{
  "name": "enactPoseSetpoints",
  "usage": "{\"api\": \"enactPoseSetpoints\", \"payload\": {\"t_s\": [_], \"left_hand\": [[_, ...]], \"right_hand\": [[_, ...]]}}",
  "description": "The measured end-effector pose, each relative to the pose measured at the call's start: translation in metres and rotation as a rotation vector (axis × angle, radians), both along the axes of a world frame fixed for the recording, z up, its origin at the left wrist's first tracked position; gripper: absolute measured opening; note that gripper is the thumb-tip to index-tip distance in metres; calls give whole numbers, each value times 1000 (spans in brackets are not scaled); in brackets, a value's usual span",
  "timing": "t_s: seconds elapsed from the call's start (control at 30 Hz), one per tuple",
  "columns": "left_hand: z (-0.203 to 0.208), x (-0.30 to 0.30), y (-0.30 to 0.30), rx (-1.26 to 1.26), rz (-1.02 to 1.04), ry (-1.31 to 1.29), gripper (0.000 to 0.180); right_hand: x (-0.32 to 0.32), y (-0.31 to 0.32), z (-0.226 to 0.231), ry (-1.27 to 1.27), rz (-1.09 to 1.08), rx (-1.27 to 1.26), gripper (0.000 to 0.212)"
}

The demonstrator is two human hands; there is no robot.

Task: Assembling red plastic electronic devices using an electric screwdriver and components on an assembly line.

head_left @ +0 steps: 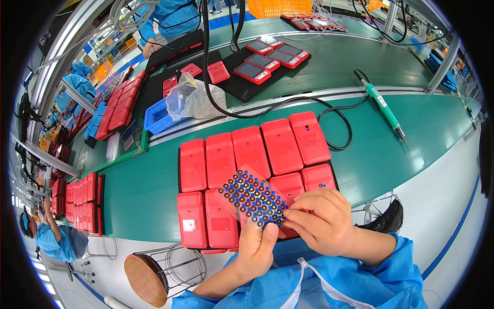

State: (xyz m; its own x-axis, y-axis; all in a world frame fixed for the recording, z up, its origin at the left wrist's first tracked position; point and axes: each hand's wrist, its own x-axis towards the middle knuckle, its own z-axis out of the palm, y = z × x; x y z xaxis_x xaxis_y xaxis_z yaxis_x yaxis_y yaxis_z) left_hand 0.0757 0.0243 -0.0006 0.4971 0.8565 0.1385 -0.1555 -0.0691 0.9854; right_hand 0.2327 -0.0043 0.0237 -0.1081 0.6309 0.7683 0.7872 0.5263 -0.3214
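My left hand (256, 251) holds a clear sheet of stickers (252, 198) by its lower edge, thumb on top. Rows of small black rings and blue tabs cover the sheet. The fingertips of my right hand (325, 222) are pinched together at the sheet's right edge; whether a loose sticker is between them is too small to tell. Beneath lie red device housings (280, 147) in two rows, backs up, on a black mat. The far right housing (309, 136) carries small dark dots near its top, and the one nearer me (319, 177) shows similar dots. My hands partly cover the near row.
A green electric screwdriver (383, 105) lies on the bench (381, 165) to the right, its black cable looping left. Behind stand a blue bin (159, 118) with a plastic bag (198, 100) and several red devices with screens (252, 72). A stool (146, 280) is at lower left. Co-workers stand at left.
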Motion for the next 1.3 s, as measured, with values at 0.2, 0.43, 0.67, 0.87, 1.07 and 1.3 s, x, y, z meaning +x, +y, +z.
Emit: {"api": "enactPoseSetpoints", "payload": {"t_s": [0.2,0.43,0.67,0.87,1.07,1.3], "left_hand": [[4,-13,1,317,3,309,23],[1,-22,4,429,33,378,18],[-14,-25,9,-5,169,80,14],[-16,-27,10,39,187,127,10],[-17,-33,11,89,103,173,16],[-12,-31,9,80,129,158,13]], "right_hand": [[-1,-4,-4,217,144,-172,20],[0,-7,-5,459,155,-329,16],[23,13,-26,-331,-86,-46,25],[16,20,-21,-590,-67,-74,28],[10,21,-19,-778,-70,-52,23],[-1,12,-12,-989,-59,-178,23]]}}
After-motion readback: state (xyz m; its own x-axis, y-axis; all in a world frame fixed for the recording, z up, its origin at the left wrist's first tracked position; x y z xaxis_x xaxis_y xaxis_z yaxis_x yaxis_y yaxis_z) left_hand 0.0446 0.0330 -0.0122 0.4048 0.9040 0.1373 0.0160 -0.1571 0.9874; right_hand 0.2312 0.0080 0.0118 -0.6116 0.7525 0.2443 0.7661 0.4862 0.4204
